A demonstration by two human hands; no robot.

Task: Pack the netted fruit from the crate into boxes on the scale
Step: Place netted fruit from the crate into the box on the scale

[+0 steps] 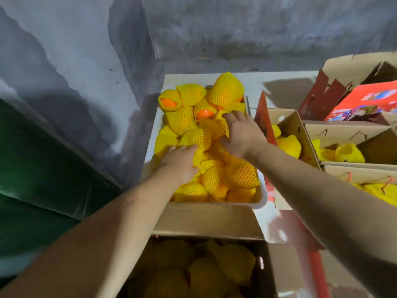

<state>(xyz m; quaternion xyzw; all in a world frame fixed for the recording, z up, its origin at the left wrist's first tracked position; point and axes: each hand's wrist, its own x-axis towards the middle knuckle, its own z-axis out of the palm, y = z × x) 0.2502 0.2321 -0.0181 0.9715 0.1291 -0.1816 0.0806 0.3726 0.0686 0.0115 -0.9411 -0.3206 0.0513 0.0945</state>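
Both in the crate (pixel 263 198) of netted fruit (pixel 242 175): left hand (pixel 180 162) with fingers curled onto a netted piece (pixel 196 137), right hand (pixel 240 134) spread flat over the heap, cardboard box (pixel 206 224) just below.

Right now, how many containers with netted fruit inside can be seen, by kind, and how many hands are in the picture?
White crate of netted fruit: 1
Cardboard boxes with such fruit inside: 4
Hands: 2, the left hand and the right hand
Total: 7
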